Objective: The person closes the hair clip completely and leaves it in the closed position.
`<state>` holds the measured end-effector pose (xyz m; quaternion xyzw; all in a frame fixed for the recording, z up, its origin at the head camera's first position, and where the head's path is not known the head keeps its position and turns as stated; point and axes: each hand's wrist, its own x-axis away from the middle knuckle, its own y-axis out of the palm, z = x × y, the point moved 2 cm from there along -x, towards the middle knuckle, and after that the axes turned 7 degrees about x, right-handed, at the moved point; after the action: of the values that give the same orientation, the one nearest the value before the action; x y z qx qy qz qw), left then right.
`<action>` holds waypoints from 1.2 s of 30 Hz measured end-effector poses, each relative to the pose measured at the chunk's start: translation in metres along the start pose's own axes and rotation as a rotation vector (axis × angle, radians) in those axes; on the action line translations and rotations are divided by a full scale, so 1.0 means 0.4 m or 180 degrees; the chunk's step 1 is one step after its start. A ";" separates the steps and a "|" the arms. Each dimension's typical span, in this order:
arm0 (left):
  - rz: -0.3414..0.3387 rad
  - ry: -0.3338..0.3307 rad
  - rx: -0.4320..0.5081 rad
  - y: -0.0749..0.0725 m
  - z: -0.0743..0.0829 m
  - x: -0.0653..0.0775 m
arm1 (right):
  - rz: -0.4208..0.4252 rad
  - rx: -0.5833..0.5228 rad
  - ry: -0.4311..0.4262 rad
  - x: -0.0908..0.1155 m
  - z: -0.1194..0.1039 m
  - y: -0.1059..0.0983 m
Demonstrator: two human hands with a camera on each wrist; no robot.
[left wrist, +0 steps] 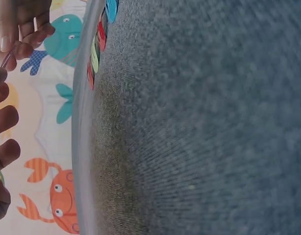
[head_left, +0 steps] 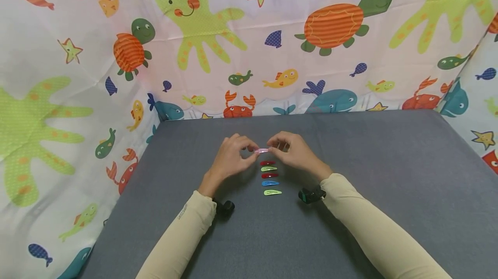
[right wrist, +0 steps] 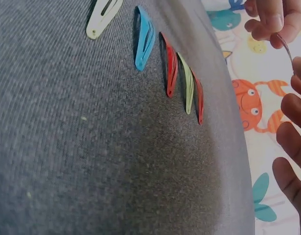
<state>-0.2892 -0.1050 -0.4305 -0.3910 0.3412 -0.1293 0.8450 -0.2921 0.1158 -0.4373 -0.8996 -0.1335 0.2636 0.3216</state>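
A pink hair clip (head_left: 262, 150) is held by its two ends above the grey table, beyond a column of other clips. My left hand (head_left: 232, 154) pinches its left end between thumb and forefinger. At the right end, the thumb and forefinger of my right hand (head_left: 294, 151) pinch it too. In the right wrist view the pink clip (right wrist: 285, 49) shows edge-on as a thin curved strip. Nearest the hands lies a red clip (head_left: 267, 163), then a light green clip (head_left: 269, 169), another red clip (head_left: 269, 175), a blue clip (head_left: 270, 183) and a second light green clip (head_left: 272, 192).
The grey cloth-covered table (head_left: 389, 175) extends to both sides of the clips. A white curtain (head_left: 272, 89) printed with sea animals stands along the back and sides. Dark wrist cameras are strapped below both hands, close to the tabletop.
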 end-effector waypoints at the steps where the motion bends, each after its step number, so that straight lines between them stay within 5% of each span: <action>1: -0.0029 -0.0038 0.0003 0.000 -0.002 0.000 | 0.0005 0.0044 -0.0040 -0.001 0.001 0.001; 11: -0.0288 -0.0335 -0.0029 0.012 -0.017 -0.015 | -0.0070 0.0510 -0.0154 -0.007 0.011 0.012; 19: -0.0662 -0.0706 -0.0164 0.033 -0.032 -0.031 | -0.0119 0.1023 0.0017 -0.008 0.017 0.020; 36: -0.1008 -0.0936 -0.0596 0.084 -0.048 -0.060 | -0.0415 0.1549 0.0109 -0.018 0.049 0.054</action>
<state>-0.3216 -0.0823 -0.4531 -0.5309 0.1594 -0.1697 0.8148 -0.3076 0.1064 -0.4613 -0.7895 -0.1183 0.2515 0.5472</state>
